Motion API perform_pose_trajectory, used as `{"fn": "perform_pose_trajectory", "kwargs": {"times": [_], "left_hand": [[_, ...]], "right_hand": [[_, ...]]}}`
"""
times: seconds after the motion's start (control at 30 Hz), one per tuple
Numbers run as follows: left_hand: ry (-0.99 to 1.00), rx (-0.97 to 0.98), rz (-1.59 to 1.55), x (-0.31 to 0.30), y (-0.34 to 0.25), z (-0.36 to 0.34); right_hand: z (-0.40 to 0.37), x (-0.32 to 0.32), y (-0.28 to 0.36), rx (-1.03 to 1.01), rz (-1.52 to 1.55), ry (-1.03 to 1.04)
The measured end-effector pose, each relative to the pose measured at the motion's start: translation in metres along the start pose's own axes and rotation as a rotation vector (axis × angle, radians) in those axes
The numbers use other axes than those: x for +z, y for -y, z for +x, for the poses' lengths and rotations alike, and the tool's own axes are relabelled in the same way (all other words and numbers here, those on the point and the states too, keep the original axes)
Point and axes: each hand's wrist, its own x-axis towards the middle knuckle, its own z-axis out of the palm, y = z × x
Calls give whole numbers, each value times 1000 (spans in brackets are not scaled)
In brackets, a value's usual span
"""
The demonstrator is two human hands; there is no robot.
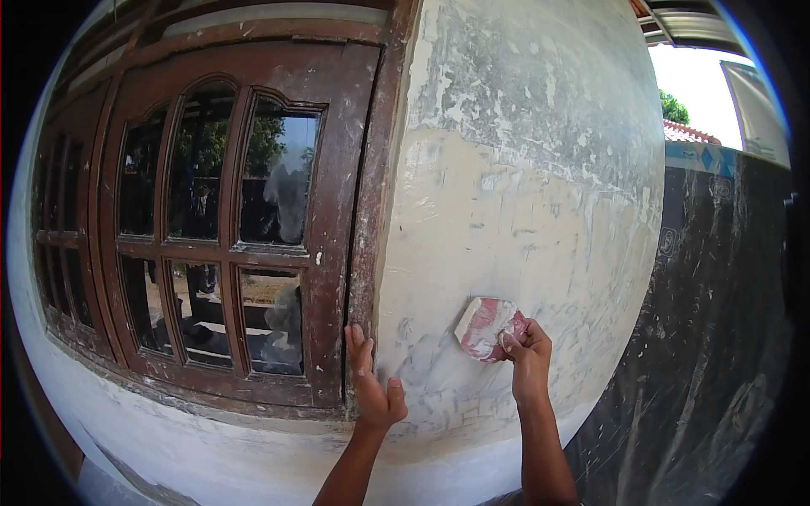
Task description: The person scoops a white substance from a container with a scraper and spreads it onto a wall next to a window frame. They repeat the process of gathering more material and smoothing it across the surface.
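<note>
My right hand (529, 354) grips a red scraper (489, 329) smeared with white paste, held near or against the wall (464, 228). The wall's lower part is coated cream, with grey patches and streaks; its upper part is mottled grey and white. To the left, my left hand (374, 388) is empty, its fingers apart and pointing up. It rests beside the edge of the brown wooden window frame (363, 287), close to the wall's left edge.
A brown window (337, 169) with several glass panes fills the left side. Below it runs a white wall band (253, 447). A dark, streaked wall (700, 295) stands at the right, under a metal roof edge (704, 35).
</note>
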Motion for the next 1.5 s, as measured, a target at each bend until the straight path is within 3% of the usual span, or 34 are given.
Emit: {"fn": "perform_pose_trajectory", "kwargs": {"times": [0.17,0.23,0.4,0.57,0.77,1.03,1.37,1.5], "left_hand": [[-7,22,43,-1,1,1],[8,18,35,-2,0,0],[33,29,30,-1,0,2],[11,-1,1,1,-4,3],[19,29,50,-1,1,2],[22,10,54,-1,-1,4],[62,-7,59,-1,1,2],[76,-4,64,-2,1,2]], "right_hand": [[-13,66,5,-13,89,255],[-10,77,-5,-49,-30,289],[-3,24,-12,43,-5,70],[3,-31,-9,3,39,-94],[11,10,38,-175,102,76],[20,77,31,-54,135,295],[32,19,26,-114,114,-49],[38,78,42,-212,153,223]]}}
